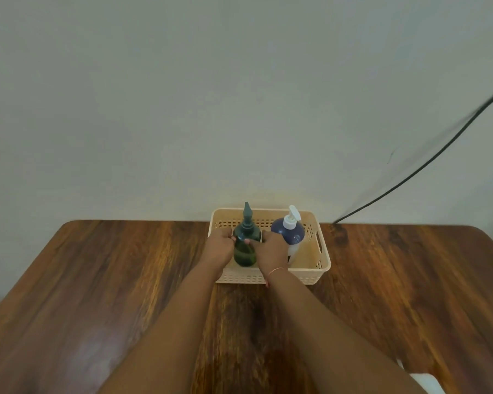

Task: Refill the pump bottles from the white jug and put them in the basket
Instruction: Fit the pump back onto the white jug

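Observation:
A cream perforated basket [322,251] stands at the far middle of the wooden table, against the wall. Inside it, on the left, a dark green pump bottle [245,251] stands upright. My left hand [219,244] and my right hand [272,245] both grip its sides. To its right in the basket stands a blue and white bottle [289,233] with a white pump top. The white jug is out of sight, apart from perhaps a white object [427,381] cut off at the bottom right corner.
The brown wooden table [97,280] stretches left and right of the basket. A black cable [410,177] hangs down the grey wall to the table's far right edge. My forearms cross the table's middle.

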A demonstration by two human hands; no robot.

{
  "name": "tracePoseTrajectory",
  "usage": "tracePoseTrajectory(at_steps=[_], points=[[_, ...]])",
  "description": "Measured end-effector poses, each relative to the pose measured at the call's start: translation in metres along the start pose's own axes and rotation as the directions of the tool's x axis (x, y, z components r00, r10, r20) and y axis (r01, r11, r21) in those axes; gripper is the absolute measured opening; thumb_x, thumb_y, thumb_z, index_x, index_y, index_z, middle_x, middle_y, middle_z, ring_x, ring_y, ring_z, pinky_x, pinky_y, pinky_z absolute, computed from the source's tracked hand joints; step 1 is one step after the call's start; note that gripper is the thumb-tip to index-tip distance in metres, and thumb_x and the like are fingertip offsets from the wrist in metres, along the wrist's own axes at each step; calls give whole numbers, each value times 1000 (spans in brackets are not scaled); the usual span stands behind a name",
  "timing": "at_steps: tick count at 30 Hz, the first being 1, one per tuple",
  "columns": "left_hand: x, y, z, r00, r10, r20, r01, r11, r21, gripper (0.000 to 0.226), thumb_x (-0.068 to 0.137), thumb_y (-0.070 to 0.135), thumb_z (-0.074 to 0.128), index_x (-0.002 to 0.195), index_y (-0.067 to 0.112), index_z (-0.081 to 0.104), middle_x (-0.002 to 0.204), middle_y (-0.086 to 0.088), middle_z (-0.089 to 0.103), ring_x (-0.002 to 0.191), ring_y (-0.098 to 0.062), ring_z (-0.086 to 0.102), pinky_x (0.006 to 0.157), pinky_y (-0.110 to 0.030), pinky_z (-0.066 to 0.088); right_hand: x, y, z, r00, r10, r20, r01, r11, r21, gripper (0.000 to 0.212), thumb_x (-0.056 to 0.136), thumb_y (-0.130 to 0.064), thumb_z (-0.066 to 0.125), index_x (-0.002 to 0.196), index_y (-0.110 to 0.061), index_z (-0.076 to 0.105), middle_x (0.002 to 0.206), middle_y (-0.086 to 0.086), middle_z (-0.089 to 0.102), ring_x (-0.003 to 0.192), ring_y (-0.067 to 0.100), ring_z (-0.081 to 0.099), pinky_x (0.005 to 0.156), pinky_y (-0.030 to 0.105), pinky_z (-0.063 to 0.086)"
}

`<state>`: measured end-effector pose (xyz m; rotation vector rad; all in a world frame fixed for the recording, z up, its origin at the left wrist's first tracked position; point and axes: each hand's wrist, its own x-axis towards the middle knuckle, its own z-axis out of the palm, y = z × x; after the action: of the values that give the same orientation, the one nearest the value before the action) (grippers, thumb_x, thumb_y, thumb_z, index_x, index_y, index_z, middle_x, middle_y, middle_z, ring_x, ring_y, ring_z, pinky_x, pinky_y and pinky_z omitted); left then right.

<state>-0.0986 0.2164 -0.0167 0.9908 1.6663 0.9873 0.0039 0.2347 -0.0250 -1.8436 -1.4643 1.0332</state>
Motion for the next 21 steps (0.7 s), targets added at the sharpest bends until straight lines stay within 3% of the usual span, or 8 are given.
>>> tracePoseTrajectory(at_steps=[2, 4, 5, 7, 11, 13, 16, 21], points=[[0, 5, -7, 992, 20, -122, -22, 1000, -11, 22, 91, 2, 38, 85, 3, 59, 86, -9, 58, 84, -23, 51, 76, -35, 46, -13, -15, -13, 999, -35, -22, 35, 999, 25, 26, 84, -26, 65, 69, -13, 49, 68, 3, 53, 75, 23, 51, 62, 24, 36], [-10, 11, -16, 975, 33, -221, -65, 988, -137, 30, 91, 2, 40, 116, -1, 57, 108, -13, 64, 101, -27, 59, 89, -41, 51, -37, -23, -36, 995, -80, -58, 86, 991, 105, 25, 81, -24, 69, 67, -9, 54, 69, 4, 58, 75, 20, 52, 63, 27, 39], [-22, 14, -19, 971, 33, -235, -89, 970, -228, 34, 91, 2, 43, 123, 2, 55, 123, -16, 60, 114, -30, 56, 99, -46, 47, -55, -22, -52, 994, -88, -64, 100, 974, 205, 17, 78, -21, 72, 80, -5, 65, 83, 8, 67, 81, 16, 57, 68, 28, 45], [-56, 9, -15, 963, 78, -260, -164, 930, -328, 37, 90, 4, 48, 127, 10, 54, 132, -6, 57, 121, -22, 53, 102, -43, 45, -101, -14, -92, 997, -61, -56, 76, 937, 342, 42, 73, -18, 76, 112, -9, 65, 107, -1, 69, 92, -2, 62, 75, 12, 47], [-136, -14, 23, 976, 214, -34, -215, 941, -261, 42, 88, 15, 57, 125, 36, 55, 100, 22, 67, 92, 0, 61, 81, -27, 55, -172, 8, -175, 995, -95, -31, 99, 979, 177, 49, 68, -16, 79, 113, -26, 63, 101, -21, 66, 90, -18, 58, 66, 3, 43], [-164, -26, 49, 958, 225, 179, -196, 966, -167, 50, 84, 7, 60, 128, 31, 52, 103, 29, 64, 84, 8, 59, 75, -16, 51, -191, 22, -203, 994, -56, -94, 59, 998, 24, 49, 68, -13, 79, 113, -26, 64, 101, -13, 67, 95, -4, 63, 74, 11, 45], [-188, -42, 81, 917, 207, 342, -232, 972, 33, 56, 81, 14, 67, 128, -4, 41, 133, 25, 46, 118, 1, 51, 98, -25, 47, -214, 53, -219, 986, 28, -165, -70, 965, -255, 45, 72, -18, 77, 115, -16, 65, 109, 8, 67, 102, 26, 59, 91, 36, 42], [-209, -39, 111, 895, 220, 388, -307, 935, 177, 86, 74, 31, 74, 145, 24, 25, 151, 11, 31, 138, -3, 25, 109, -18, 20, -233, 134, -203, 964, 126, -235, -191, 941, -279, 37, 75, -11, 73, 112, -7, 67, 108, 18, 69, 101, 35, 61, 90, 38, 44]])
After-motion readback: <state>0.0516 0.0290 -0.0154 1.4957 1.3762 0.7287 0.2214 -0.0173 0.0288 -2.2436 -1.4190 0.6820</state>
